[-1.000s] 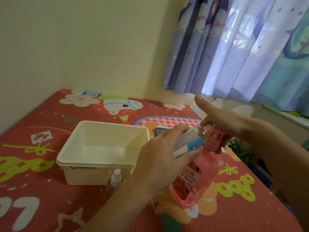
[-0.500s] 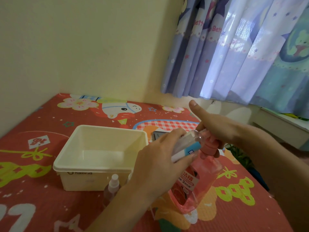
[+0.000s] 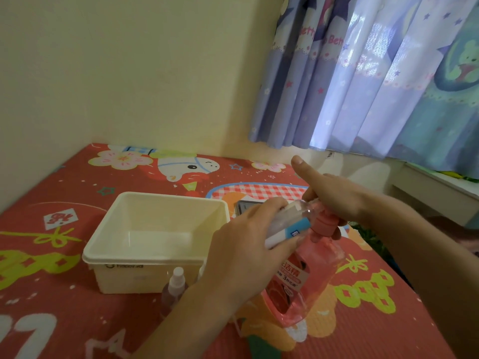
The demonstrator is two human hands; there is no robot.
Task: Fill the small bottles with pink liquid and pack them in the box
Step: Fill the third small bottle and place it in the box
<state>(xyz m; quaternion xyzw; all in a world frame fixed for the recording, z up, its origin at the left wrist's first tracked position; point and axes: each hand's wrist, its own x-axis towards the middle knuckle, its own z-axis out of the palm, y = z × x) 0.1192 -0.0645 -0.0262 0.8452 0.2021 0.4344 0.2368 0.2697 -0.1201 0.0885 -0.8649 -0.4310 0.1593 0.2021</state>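
My left hand [image 3: 241, 252] grips the small clear labelled bottle [image 3: 285, 224], tilted against the pink pump [image 3: 324, 224] under my curled right hand [image 3: 334, 195]; misaligned, liquid spills. Cream plastic box [image 3: 155, 265] waits at nine o'clock

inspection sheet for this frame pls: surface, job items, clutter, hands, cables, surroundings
Surface: red cartoon-print mat, box and bottles standing on it.
Job's things: cream plastic box, open, nothing seen inside; small spray bottle with pinkish fill, upright in front of the box; clear small bottle held tilted at the pump; pink pump bottle of liquid, upright.
Clutter: dark flat object behind the hands, identity unclear.
Grippers: left hand has its grip around the clear small bottle; right hand on the pump head, thumb raised.
Cables: nothing seen.
Surroundings: cream wall; blue cartoon curtain; white ledge at right.
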